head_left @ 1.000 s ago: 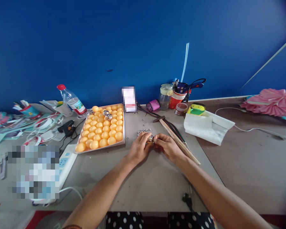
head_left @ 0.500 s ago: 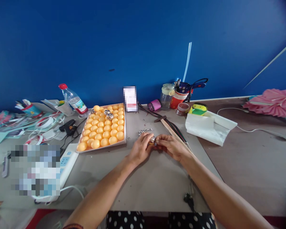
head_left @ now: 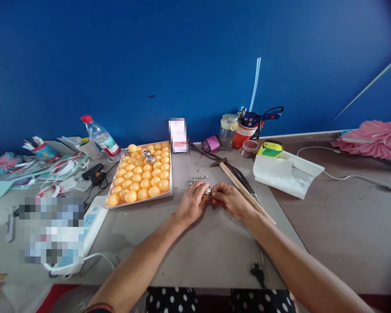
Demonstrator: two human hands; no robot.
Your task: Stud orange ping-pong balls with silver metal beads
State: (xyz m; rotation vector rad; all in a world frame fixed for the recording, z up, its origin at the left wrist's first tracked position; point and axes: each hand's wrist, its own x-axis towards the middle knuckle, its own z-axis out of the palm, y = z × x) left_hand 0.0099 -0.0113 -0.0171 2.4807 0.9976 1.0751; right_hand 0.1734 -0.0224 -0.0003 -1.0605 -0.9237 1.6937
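Observation:
Between my two hands is a small ball [head_left: 208, 191] partly covered in shiny silver pieces, with a bit of orange showing beneath. My left hand [head_left: 194, 201] is closed round it from the left. From the right, my right hand [head_left: 230, 199] pinches at its silver side; what the fingertips hold there is too small to make out. Just behind my left hand lies a small heap of silver beads [head_left: 197, 179]. To the left stands a tray [head_left: 143, 202] filled with orange balls [head_left: 137, 178]; a few silver-covered balls [head_left: 150, 159] rest on top.
A bottle [head_left: 106, 141], glue gun [head_left: 94, 174] and power strip [head_left: 93, 221] lie left. Behind my hands are a phone [head_left: 178, 134], jar [head_left: 228, 130] and red cup [head_left: 243, 137]. Wooden sticks [head_left: 241, 184] and white paper [head_left: 283, 176] lie right, a black plug [head_left: 257, 274] near the front edge.
My right hand has shifted slightly left, its fingers still pinching at the silver side of the ball. My left hand keeps its hold, almost unmoved.

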